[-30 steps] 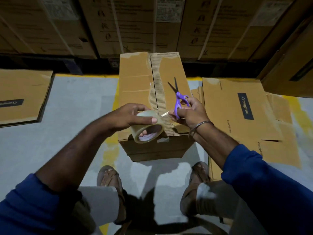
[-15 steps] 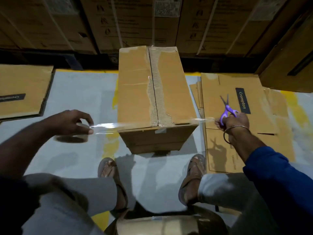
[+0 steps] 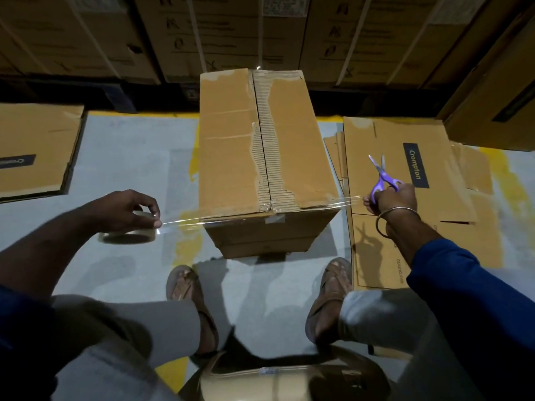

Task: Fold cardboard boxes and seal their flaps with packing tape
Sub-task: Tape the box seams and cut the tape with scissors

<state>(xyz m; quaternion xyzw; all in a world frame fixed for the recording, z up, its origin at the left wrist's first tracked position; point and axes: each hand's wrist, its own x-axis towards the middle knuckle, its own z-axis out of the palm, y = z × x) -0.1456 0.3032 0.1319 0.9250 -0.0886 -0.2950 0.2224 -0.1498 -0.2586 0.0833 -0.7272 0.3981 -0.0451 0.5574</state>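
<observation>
A tall brown cardboard box [image 3: 231, 157] stands on the floor in front of me, its two top flaps closed along a torn centre seam. My left hand [image 3: 124, 209] grips a roll of clear packing tape [image 3: 127, 234] to the left of the box. A strip of clear tape [image 3: 185, 222] stretches from the roll across the box's near top edge to my right hand [image 3: 390, 202]. That hand pinches the tape end and holds purple scissors [image 3: 382, 176], blades pointing up and away.
Flattened cartons [image 3: 405, 169] lie on the floor to the right, another flat carton [image 3: 34, 151] to the left. Stacked boxes [image 3: 231, 33] form a wall behind. My sandalled feet [image 3: 185, 287] stand just before the box; another box [image 3: 275, 383] sits below me.
My hands have drawn apart, pulling a long strip of tape off the roll. It now spans the box's near top edge, the roll far left and the scissors hand far right.
</observation>
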